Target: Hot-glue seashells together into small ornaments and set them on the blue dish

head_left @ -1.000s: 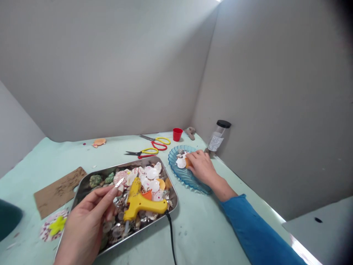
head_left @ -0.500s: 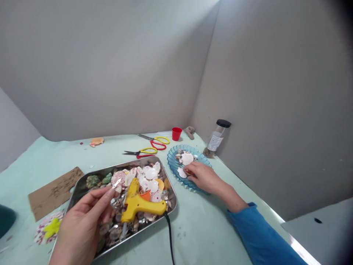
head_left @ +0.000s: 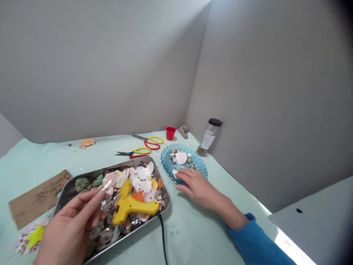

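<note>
My left hand [head_left: 68, 224] hovers over the near left part of a metal tray [head_left: 164, 197]. Between its thumb and index finger it pinches a small, white, pointed piece [head_left: 107, 185], whose kind I cannot make out. Under that hand the tray holds many shells, and a yellow glue gun [head_left: 135, 204] lies across them. My right hand [head_left: 200, 189] reaches palm down over the near edge of a blue scalloped plate [head_left: 166, 166]. Its thumb and index finger are apart, with the index fingertip at a white shell piece [head_left: 174, 172]. A larger white shell [head_left: 181, 158] lies farther back on the plate.
Two pairs of scissors [head_left: 140, 151] lie behind the tray, near a red cup [head_left: 170, 133]. A black-lidded jar [head_left: 209, 138] leans on the right wall. Brown cardboard [head_left: 38, 197] lies left of the tray. The gun's black cord [head_left: 163, 235] runs toward me.
The view has swung slightly right. My right hand has drawn a little nearer to me over the plate's edge, its thumb farther from the index finger. My left hand keeps its pinch.
</note>
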